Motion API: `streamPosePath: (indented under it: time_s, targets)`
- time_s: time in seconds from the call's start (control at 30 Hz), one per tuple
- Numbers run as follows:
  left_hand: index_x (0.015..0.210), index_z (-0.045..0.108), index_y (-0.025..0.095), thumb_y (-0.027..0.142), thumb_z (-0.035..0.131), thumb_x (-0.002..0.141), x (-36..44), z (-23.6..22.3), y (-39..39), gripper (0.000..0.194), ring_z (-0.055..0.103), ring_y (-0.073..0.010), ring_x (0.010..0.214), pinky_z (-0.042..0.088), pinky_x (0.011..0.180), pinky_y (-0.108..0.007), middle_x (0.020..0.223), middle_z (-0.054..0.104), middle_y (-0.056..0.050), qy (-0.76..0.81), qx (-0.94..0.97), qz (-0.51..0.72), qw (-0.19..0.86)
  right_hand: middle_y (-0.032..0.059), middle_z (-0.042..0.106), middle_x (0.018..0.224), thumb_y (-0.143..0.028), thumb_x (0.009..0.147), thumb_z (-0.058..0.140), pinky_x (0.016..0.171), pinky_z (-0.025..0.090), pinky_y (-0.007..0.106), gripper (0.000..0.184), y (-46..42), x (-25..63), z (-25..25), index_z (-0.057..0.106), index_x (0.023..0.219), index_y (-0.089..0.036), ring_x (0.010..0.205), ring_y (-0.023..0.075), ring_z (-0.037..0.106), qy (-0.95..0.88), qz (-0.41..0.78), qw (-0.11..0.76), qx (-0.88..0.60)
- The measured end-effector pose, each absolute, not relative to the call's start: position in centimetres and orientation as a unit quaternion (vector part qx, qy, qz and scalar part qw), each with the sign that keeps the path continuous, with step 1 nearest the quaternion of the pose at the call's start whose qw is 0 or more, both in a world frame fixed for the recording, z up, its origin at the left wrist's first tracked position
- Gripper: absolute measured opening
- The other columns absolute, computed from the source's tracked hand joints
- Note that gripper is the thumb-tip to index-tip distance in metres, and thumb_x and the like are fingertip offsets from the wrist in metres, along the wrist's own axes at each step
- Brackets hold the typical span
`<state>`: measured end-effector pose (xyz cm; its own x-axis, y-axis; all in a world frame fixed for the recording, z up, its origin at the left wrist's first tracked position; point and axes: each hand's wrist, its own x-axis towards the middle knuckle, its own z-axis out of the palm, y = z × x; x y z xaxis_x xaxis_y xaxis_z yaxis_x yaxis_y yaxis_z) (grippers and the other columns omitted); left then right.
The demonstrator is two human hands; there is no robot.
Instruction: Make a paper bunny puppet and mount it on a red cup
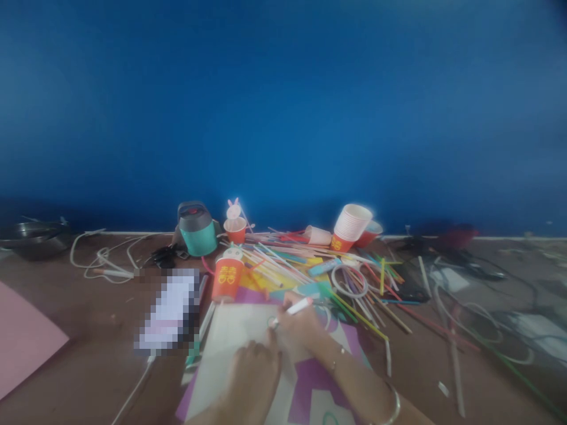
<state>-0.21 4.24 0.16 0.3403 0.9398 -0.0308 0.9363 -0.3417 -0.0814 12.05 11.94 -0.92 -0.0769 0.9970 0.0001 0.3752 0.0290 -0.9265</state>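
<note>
My right hand (299, 324) is closed round a white marker pen (300, 306) with a reddish end. Its tip rests on a sheet of white paper (221, 354), where a small green curved line shows. My left hand (254, 375) lies on the same sheet, holding nothing, its index finger stretched out close to the pen tip. Purple paper (305, 383) sticks out beneath the white sheet. Just beyond the sheet stands a red paper cup (228, 280) with gold characters and a small pale animal face at its top.
Many coloured sticks (283, 262) are heaped behind the paper. A stack of paper cups (352, 224) and a teal container (198, 233) stand near the blue wall. A blurred-out phone (170, 310) with a cable lies to the left, near pink paper (26, 342).
</note>
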Motion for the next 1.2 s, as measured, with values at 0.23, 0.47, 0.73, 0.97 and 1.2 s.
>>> streamPosePath:
  time_s: [0.23,0.47,0.73,0.97,1.2]
  targets:
    - [0.126,0.058,0.011,0.017,0.055,0.089,-0.1,1.0,4.3,0.038,0.068,-0.0233,0.068,0.05,0.056,-0.028,0.07,0.069,-0.011,-0.58,-0.813,0.052,0.005,-0.0076,0.033,0.049,-0.024,0.069,0.048,0.042,0.025,0.02,0.019,11.8,12.1,-0.8,0.031,0.059,-0.023,0.045,0.0094,0.036,-0.616,0.401,0.371,-0.567]
    - [0.127,0.057,0.012,0.017,0.056,0.088,-0.1,0.3,4.3,0.04,0.068,-0.0219,0.067,0.049,0.056,-0.027,0.07,0.069,-0.009,-0.579,-0.814,0.042,0.008,-0.0075,0.035,0.048,-0.026,0.067,0.049,0.042,0.025,0.02,0.019,11.8,12.0,-0.5,0.032,0.058,-0.023,0.044,0.0102,0.04,-0.612,0.407,0.375,-0.565]
    - [0.128,0.056,0.01,0.013,0.053,0.087,-0.4,-0.2,4.1,0.041,0.067,-0.0217,0.068,0.047,0.055,-0.027,0.071,0.068,-0.01,-0.559,-0.828,0.04,0.025,-0.0068,0.038,0.046,-0.023,0.065,0.049,0.041,0.025,0.021,0.019,11.7,11.8,-0.1,0.032,0.057,-0.023,0.044,0.0116,0.044,-0.604,0.417,0.372,-0.569]
    - [0.125,0.059,0.011,0.016,0.055,0.088,-0.2,-0.1,4.1,0.038,0.067,-0.0217,0.067,0.048,0.055,-0.026,0.069,0.068,-0.009,-0.571,-0.82,0.036,0.025,-0.0054,0.045,0.045,-0.024,0.065,0.048,0.042,0.028,0.021,0.016,11.5,11.7,0.4,0.034,0.056,-0.023,0.044,0.0125,0.046,-0.605,0.411,0.359,-0.58]
    - [0.126,0.058,0.012,0.016,0.056,0.087,-0.2,0.2,4.2,0.039,0.067,-0.0217,0.067,0.048,0.055,-0.027,0.069,0.068,-0.009,-0.571,-0.82,0.036,0.024,-0.007,0.039,0.044,-0.023,0.065,0.049,0.041,0.026,0.021,0.019,11.7,11.9,0.1,0.033,0.056,-0.023,0.043,0.0106,0.04,-0.617,0.396,0.355,-0.58]
